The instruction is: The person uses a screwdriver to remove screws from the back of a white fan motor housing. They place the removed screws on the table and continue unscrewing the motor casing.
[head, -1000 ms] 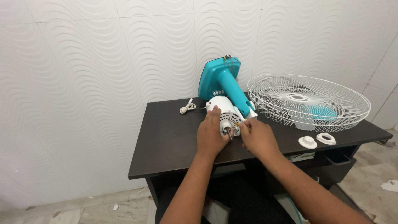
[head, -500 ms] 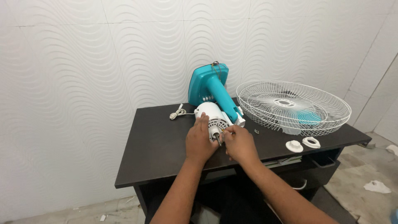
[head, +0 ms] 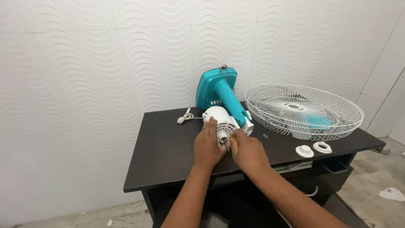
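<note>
Two hands work at frame centre: left hand (head: 207, 145) clasps the white motor housing (head: 219, 120); right hand (head: 247, 151) pinches a tool by the shaft (head: 226, 144). Keep housing steady, tool square.

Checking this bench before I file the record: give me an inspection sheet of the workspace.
Surface: dark table, mostly bare at its left end.
Job's things: white fan motor with shaft towards the camera, on a teal stand lying down.
Clutter: white wire grille over a teal blade; two white round fittings; small screws.
Hands: left hand against the motor; right hand by the shaft, grip unclear.
Cables: white cord with plug.
Surroundings: wavy white wall tiles; scraps on the floor.
</note>
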